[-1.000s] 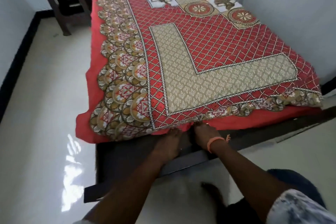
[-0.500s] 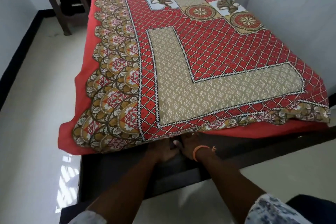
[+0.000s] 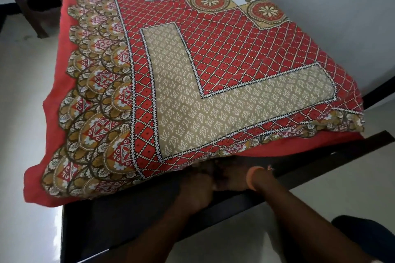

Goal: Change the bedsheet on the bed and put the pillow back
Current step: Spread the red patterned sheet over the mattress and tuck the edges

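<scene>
At the lower left of the frame the bedsheet (image 3: 192,83) hangs loose off the corner, and I judge it could slide further if I tug the middle too hard. At lower centre my left hand (image 3: 197,188) is curled under the foot-end hem; whether it grips cloth I cannot tell. Just right, touching it, my right hand (image 3: 232,179) is half hidden there too, grip unclear. No pillow shows in the frame. The dark bed frame (image 3: 320,168) could pinch fingers.

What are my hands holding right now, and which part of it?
Both the left hand and the right hand meet at the near foot-end edge of the red patterned bedsheet, about midway along it. The fingers are blurred, so the actual grip cannot be told.
</scene>
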Tool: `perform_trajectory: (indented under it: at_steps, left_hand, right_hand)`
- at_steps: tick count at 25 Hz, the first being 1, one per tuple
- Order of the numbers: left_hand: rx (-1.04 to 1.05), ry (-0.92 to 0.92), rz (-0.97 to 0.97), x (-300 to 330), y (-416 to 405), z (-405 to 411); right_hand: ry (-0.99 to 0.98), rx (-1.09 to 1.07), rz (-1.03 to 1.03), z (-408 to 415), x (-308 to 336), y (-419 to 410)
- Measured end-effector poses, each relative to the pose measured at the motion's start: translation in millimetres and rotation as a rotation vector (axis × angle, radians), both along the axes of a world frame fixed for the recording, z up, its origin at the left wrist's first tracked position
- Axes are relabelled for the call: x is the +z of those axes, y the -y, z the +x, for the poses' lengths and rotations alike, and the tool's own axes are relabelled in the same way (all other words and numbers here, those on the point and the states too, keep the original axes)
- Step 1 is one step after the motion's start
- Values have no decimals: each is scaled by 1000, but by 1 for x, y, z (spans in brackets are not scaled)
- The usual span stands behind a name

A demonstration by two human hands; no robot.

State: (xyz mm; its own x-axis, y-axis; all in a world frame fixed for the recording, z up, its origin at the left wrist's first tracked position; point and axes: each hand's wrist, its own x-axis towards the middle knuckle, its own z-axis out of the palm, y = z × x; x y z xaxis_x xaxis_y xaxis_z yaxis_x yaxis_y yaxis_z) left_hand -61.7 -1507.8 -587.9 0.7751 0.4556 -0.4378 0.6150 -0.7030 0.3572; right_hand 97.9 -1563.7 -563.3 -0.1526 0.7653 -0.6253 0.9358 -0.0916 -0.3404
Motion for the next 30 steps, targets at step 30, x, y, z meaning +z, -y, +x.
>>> perform_trajectory:
  at_steps: [30]
  left_hand:
    - [-205, 447, 71, 8, 69, 295]
  right_hand:
    - [472, -544, 172, 283, 10, 101]
